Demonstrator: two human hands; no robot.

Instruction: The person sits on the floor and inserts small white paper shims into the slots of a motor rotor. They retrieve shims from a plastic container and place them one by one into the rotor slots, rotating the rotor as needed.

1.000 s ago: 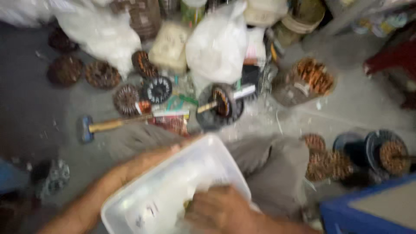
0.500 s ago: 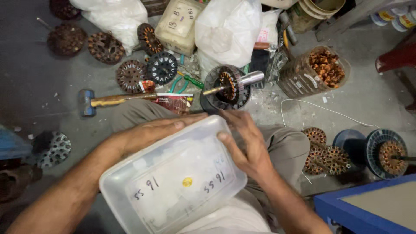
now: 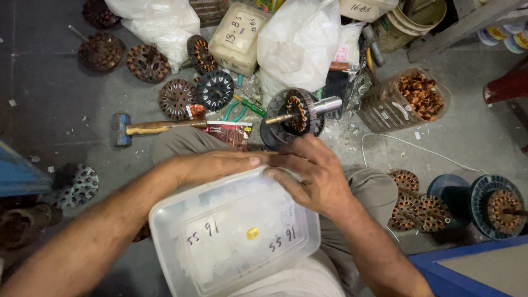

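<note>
A translucent plastic box [image 3: 231, 242], lid on, is lying across the person's lap. The left hand [image 3: 220, 165] is lying flat and open along the box's far edge; the right hand [image 3: 313, 176] is curling its fingers loosely over the far right corner, not clenching. Beyond the knees, a motor winding on a shaft [image 3: 300, 113] and a hammer [image 3: 148, 127] are lying on the floor [image 3: 49, 104].

A plastic box [image 3: 231, 242] sat on the person's lap, the left hand [image 3: 220, 165] and right hand [image 3: 311, 176] resting on its far edge. Beyond lay a motor stator [image 3: 297, 115], with a hammer [image 3: 154, 127] to its left and what seemed a jar [image 3: 404, 102] of copper scraps to its right.
</note>
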